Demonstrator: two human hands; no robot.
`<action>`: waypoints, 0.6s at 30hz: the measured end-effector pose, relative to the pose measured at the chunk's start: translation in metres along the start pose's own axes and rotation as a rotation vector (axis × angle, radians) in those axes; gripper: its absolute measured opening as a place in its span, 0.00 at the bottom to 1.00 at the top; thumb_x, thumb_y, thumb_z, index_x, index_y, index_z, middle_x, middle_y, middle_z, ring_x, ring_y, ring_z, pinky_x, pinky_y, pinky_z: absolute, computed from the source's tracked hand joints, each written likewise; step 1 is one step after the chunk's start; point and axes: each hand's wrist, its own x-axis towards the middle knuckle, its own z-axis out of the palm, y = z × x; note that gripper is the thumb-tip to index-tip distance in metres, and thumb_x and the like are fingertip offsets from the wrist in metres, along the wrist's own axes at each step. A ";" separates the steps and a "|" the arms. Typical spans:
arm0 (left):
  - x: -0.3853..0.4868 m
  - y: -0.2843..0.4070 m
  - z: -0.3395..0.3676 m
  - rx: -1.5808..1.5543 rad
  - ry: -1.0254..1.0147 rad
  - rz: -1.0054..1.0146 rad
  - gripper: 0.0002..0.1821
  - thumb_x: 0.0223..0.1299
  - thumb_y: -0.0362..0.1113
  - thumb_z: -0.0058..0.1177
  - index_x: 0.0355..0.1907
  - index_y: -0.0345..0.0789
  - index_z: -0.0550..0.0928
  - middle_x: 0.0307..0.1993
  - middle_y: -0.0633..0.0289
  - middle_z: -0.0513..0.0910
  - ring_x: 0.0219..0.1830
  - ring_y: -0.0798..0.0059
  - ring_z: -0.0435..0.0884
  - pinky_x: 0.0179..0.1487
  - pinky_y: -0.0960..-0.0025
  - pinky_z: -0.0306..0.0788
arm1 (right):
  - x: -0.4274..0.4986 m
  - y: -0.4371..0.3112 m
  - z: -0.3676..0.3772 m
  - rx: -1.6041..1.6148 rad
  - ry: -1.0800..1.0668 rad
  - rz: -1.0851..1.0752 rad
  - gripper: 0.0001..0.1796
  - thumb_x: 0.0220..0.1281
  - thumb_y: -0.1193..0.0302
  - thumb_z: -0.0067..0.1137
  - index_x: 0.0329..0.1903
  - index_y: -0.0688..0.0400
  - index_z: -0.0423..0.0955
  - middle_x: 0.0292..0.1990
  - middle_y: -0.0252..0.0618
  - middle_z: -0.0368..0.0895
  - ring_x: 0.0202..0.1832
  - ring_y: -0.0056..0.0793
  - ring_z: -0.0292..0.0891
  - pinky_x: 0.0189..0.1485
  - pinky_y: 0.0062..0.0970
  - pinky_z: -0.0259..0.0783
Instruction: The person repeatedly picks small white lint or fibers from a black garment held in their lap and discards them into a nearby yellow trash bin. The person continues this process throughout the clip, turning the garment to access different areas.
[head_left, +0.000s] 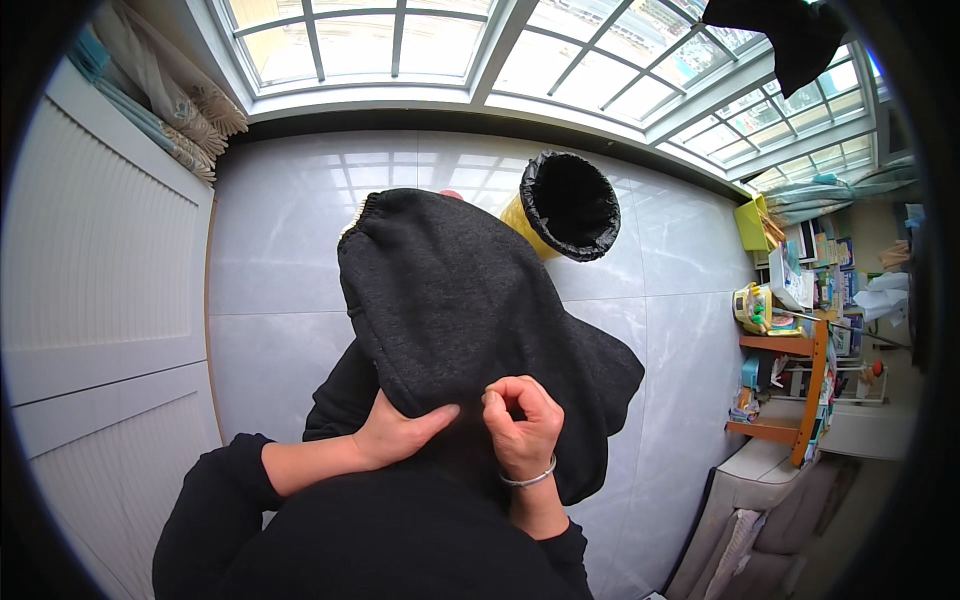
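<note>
A dark grey fabric garment with a gathered, elastic-looking end at its upper left lies spread over my lap. My left hand grips its lower left edge, the thumb on top and the fingers hidden beneath the cloth. Just above the garment, to the right, is my right hand, its thumb and index fingertips pinched together and a silver bangle on the wrist. Whether something tiny is between those fingertips cannot be told.
Beyond the garment a yellow bin with a black liner stands on the tiled floor. A white louvred door is at left, windows ahead. At right are a wooden shelf unit with assorted items and a grey cushioned seat.
</note>
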 end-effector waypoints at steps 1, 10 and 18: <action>0.000 -0.001 0.000 0.005 0.000 0.000 0.22 0.59 0.28 0.65 0.56 0.31 0.80 0.53 0.61 0.83 0.55 0.73 0.81 0.60 0.69 0.74 | 0.000 -0.001 0.001 0.027 -0.035 0.001 0.03 0.55 0.85 0.62 0.31 0.65 0.79 0.27 0.32 0.80 0.25 0.15 0.72 0.29 0.17 0.68; -0.001 -0.005 0.001 0.041 0.013 0.086 0.19 0.58 0.27 0.64 0.53 0.31 0.81 0.50 0.60 0.84 0.53 0.72 0.82 0.58 0.69 0.74 | 0.006 -0.006 0.009 -0.328 -0.072 -0.393 0.07 0.50 0.83 0.67 0.31 0.61 0.79 0.25 0.38 0.81 0.25 0.35 0.80 0.28 0.28 0.76; -0.001 0.000 0.003 0.063 0.062 0.125 0.20 0.56 0.28 0.66 0.52 0.30 0.81 0.50 0.59 0.83 0.52 0.71 0.82 0.57 0.68 0.74 | 0.004 -0.003 -0.001 -0.052 0.052 -0.080 0.06 0.51 0.87 0.63 0.30 0.64 0.79 0.24 0.33 0.78 0.21 0.14 0.72 0.23 0.17 0.66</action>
